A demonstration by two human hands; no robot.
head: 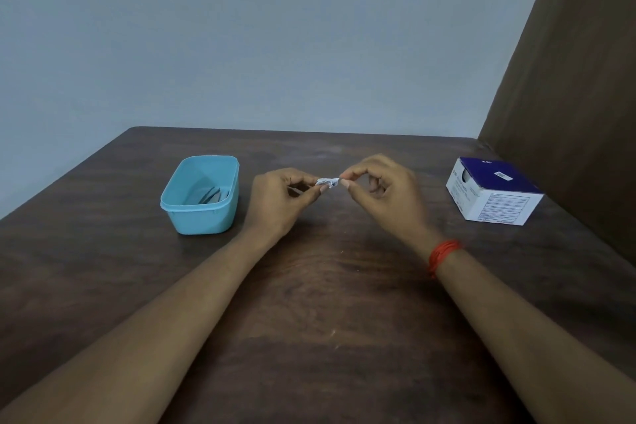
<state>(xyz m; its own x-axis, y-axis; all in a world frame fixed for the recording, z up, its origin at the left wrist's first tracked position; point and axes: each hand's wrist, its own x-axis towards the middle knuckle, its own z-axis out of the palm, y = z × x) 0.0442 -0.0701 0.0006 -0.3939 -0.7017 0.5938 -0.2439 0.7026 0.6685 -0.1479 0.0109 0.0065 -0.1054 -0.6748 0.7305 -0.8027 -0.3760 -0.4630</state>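
Small crumpled white packet [327, 182]: pinched between left hand [278, 198] and right hand [380, 188]; blue tub [199, 213] at 9 o'clock.

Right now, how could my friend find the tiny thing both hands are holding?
Look at the dark wooden table, midway between the light blue tub on the left and the blue-and-white box on the right. There the left hand and right hand pinch a small crumpled white packet between them. It alone is held, and is far smaller than either container.
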